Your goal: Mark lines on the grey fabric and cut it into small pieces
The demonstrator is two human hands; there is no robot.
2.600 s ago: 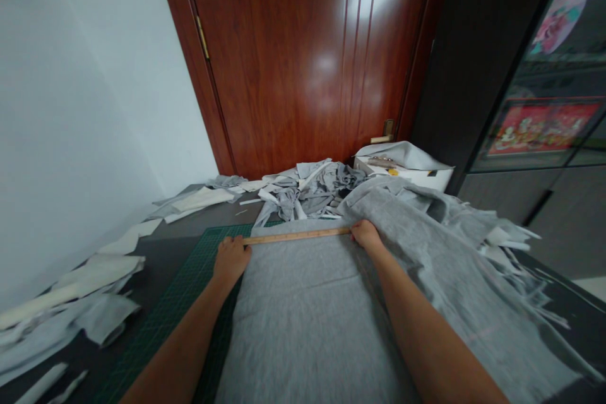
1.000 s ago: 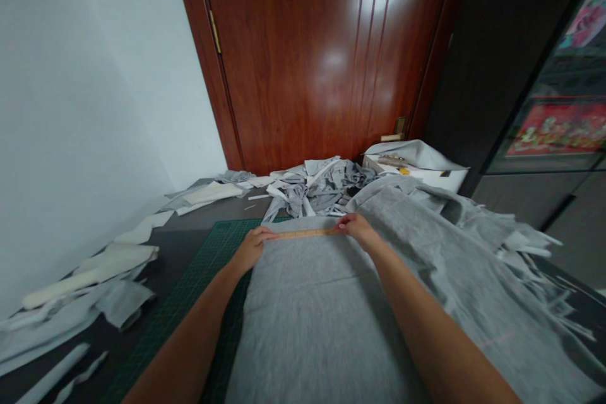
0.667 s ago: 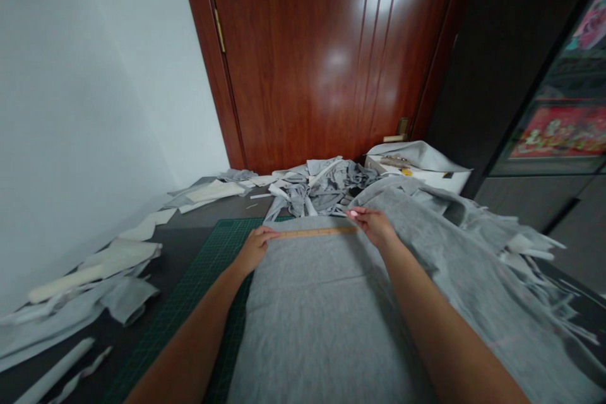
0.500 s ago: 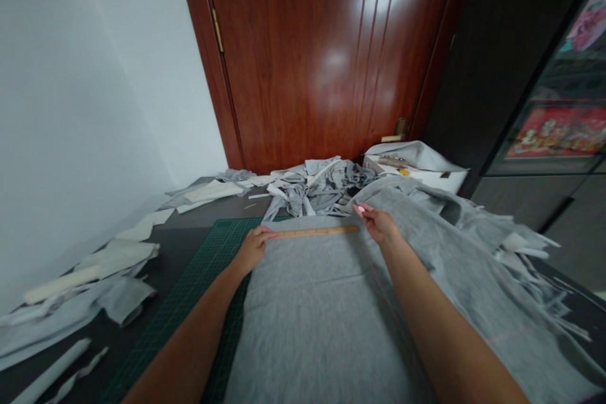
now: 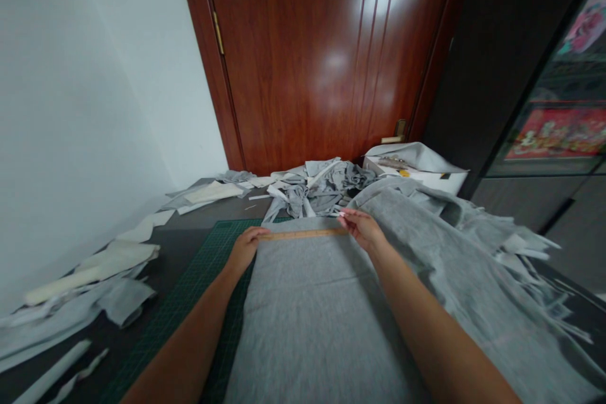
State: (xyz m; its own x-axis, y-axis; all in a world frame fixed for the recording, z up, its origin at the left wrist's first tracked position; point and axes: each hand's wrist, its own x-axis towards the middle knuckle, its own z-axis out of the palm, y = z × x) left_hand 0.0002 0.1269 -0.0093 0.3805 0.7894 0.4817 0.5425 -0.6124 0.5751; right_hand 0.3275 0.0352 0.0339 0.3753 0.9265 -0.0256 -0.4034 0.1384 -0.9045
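A wooden ruler (image 5: 303,235) lies across the far part of a grey cloth (image 5: 312,309), spread flat before me. My left hand (image 5: 243,249) is closed on the ruler's left end, by the cloth's left edge. At the ruler's other end my right hand (image 5: 363,230) pinches a small pale piece (image 5: 341,214) that looks like tailor's chalk; its tip is just beyond the ruler. Under the cloth's left side a green gridded cutting mat (image 5: 189,284) shows.
Grey fabric scraps (image 5: 326,183) are heaped at the back, beside a white box (image 5: 438,180). More cloth (image 5: 454,265) lies bunched on the right. Pale strips (image 5: 108,262) line the left table edge along the wall. A brown wooden door (image 5: 303,63) stands behind.
The ruler has shifted left along the cloth, with my left hand on its end. My right hand has also moved left, and slightly down, with the pale piece.
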